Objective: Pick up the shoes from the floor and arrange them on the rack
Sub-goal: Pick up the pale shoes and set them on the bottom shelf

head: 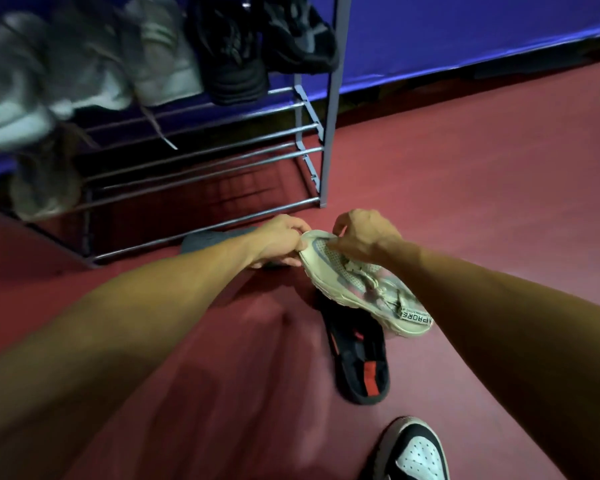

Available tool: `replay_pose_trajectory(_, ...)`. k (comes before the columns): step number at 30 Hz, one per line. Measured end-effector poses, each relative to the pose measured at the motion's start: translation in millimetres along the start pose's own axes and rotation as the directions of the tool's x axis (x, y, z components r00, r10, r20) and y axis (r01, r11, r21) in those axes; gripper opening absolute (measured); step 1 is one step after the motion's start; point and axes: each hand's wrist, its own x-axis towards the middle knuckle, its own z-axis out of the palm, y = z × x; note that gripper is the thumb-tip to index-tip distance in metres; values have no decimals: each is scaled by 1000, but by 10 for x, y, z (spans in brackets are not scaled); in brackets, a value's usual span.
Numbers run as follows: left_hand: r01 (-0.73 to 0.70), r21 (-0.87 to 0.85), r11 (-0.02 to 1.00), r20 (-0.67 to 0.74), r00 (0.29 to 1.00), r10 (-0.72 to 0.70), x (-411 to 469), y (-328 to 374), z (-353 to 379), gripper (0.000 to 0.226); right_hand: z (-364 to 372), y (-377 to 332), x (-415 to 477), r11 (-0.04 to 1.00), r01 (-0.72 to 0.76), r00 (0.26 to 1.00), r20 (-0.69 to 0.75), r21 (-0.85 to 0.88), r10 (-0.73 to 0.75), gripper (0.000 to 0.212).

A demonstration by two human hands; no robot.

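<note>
A beige sneaker [357, 282] hangs above the red floor, toe pointing toward the rack. My left hand [278, 242] pinches its toe edge, and my right hand [364, 233] grips the upper near the toe from above. The metal shoe rack [305, 150] stands just beyond, with black shoes [257, 46] and pale sneakers [84, 67] on an upper shelf and one pale shoe [45, 181] lower left. On the floor under the held sneaker lies a black and red sandal [357, 362]. A dark slipper [215, 240] lies by the rack's bottom bar.
A black and white sneaker [413, 452] is at the bottom edge of the view. A blue wall [465, 39] runs behind the rack. The rack's lower bars [205, 178] to the right of the pale shoe hold nothing.
</note>
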Motion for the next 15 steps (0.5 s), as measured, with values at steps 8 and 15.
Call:
replay_pose_trajectory(8,81,-176,981,-137,985,-106,-729,-594,-1005,30,52,-1107,52,967,237,964,147,-93,-222,28)
replay_pose_trajectory(15,-14,-420,907,-335,932,-141,-1328,-957,-1665,30,75,-1703,-19,945,328,944,-55,14,-327,7)
